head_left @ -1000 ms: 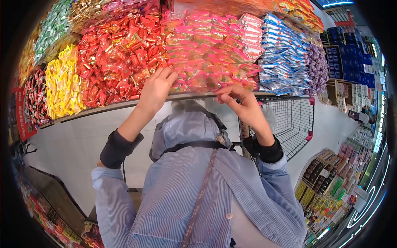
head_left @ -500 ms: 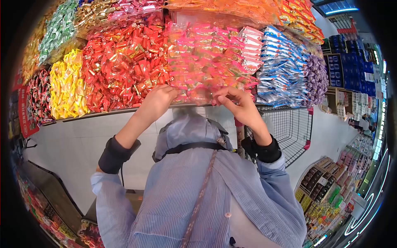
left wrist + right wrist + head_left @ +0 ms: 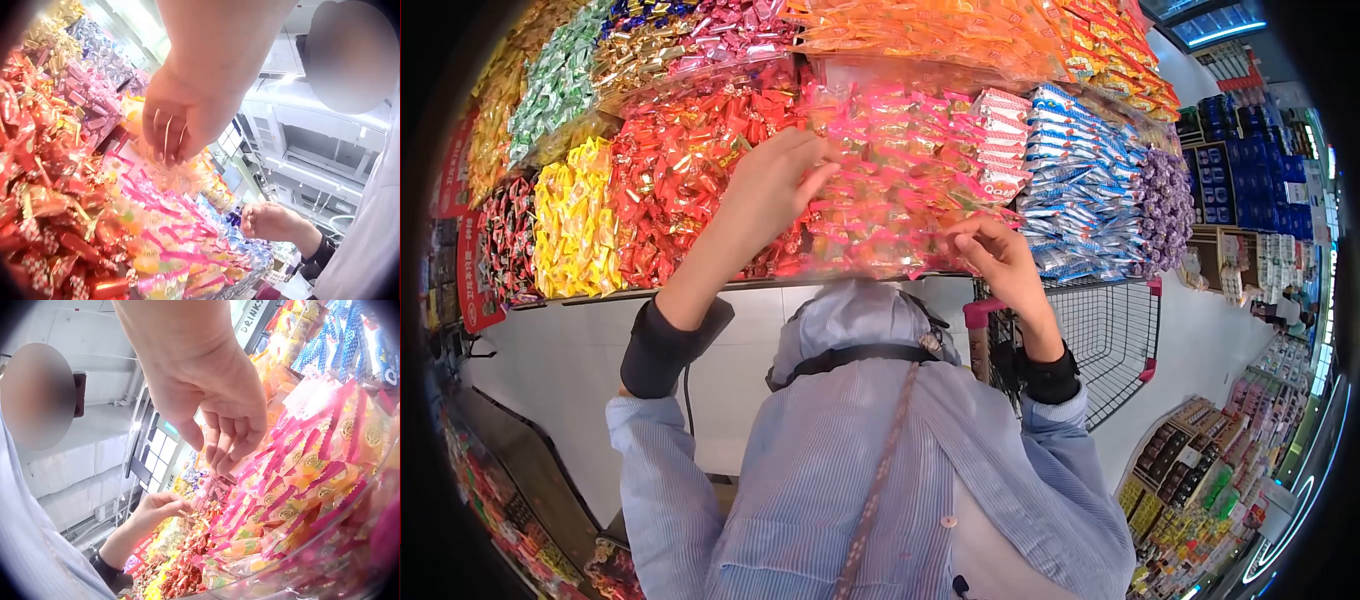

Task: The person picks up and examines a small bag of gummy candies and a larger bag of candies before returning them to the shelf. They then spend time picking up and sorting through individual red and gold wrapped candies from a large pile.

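Pink-edged candies point(image 3: 890, 150), left fingers point(image 3: 160, 128) loosely bent, right fingers point(image 3: 228, 436) half-curled nearby

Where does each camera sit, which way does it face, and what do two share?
Head: worn on the head, facing forward and down over red-wrapped candies; showing cap, shirt, left hand, right hand.
Left wrist: worn there, facing past the left hand over those candies; right hand beyond.
Right wrist: worn there, facing past the right hand over pink-edged packets; left hand beyond.
Wrist views share both hands.

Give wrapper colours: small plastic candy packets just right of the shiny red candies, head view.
Candy packets: clear plastic with pink strips; best in right wrist view.
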A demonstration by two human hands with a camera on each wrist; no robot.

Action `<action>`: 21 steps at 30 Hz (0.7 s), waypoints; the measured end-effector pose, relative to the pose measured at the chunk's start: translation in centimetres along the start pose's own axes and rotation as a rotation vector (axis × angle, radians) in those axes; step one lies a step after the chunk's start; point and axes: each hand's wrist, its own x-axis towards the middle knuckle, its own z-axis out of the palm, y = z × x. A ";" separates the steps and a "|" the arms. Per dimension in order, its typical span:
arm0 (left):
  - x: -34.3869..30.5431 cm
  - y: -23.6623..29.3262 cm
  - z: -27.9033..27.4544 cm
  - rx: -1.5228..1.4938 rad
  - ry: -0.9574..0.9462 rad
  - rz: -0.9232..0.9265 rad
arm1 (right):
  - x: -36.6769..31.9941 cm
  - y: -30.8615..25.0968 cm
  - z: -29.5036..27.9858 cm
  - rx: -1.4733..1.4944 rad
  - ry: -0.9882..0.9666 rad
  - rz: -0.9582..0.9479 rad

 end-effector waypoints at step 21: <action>6.2 -1.8 7.7 -0.048 -0.358 -0.021 | -0.3 -0.1 -3.0 0.087 0.011 0.063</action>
